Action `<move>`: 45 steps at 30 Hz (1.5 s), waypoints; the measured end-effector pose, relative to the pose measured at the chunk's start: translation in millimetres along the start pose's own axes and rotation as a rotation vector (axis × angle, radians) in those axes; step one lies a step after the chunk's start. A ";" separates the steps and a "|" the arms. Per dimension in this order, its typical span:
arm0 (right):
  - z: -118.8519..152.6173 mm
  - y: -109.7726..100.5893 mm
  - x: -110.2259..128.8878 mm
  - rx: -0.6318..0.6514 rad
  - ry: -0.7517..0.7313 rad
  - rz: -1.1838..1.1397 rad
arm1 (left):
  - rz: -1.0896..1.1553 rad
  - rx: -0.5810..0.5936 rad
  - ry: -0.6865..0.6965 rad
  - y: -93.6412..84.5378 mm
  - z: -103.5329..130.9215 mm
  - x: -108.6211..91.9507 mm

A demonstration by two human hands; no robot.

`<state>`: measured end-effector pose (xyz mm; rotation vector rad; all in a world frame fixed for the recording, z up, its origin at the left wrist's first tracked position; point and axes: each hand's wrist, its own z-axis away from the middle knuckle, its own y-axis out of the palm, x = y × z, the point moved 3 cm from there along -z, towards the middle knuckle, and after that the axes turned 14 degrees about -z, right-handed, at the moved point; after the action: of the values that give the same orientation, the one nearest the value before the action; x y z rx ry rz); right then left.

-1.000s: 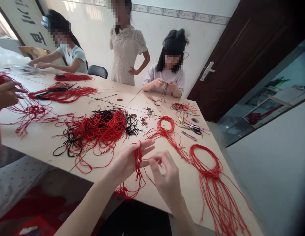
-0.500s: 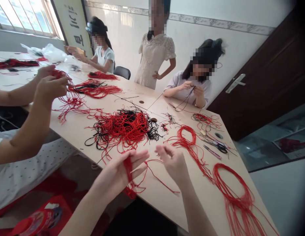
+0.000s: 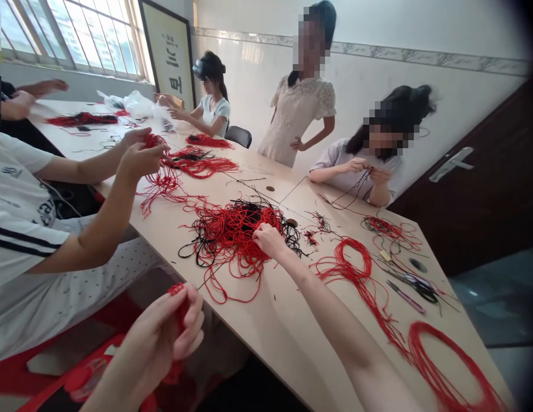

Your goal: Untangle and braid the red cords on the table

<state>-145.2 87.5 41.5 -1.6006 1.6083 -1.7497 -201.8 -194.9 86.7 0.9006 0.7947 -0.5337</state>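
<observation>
My left hand [image 3: 172, 326] is closed around a bundle of red cord [image 3: 177, 290], just off the table's front edge; part of the bundle hangs below the palm. Farther forward, my right hand [image 3: 268, 239] reaches over the table with its fingers pinched together at the right part of a tangled pile of red and black cords [image 3: 232, 229]. Its fingertips touch red cord there. A red cord coil [image 3: 354, 257] lies to the right of that hand, and a larger red coil [image 3: 450, 366] lies nearer, at the lower right.
Scissors [image 3: 414, 283] and a pink-handled tool [image 3: 406, 296] lie on the right of the table [image 3: 292, 326]. A person's hands [image 3: 141, 154] hold red cords at the left. Another person's hands [image 3: 369, 171] work dark cord across the table. A third person [image 3: 304, 103] stands behind.
My right hand has moved forward onto the cord pile. My left hand has moved down and left and its fingers have curled around the red bundle. The view has shifted left.
</observation>
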 end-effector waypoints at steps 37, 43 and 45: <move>116.9 -198.9 85.9 -0.770 -0.199 -0.896 | -0.502 0.418 0.270 128.5 -58.3 42.4; 131.0 -203.0 35.0 -0.933 -0.015 -1.008 | -0.323 0.569 0.058 116.2 -44.6 61.9; 135.9 -204.8 21.8 -0.981 0.013 -1.060 | -0.298 0.529 0.056 109.8 -43.4 60.5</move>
<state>50.9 70.2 190.4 -3.3603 1.9047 -1.2407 -104.6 -105.4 75.1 1.2941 0.8597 -1.0139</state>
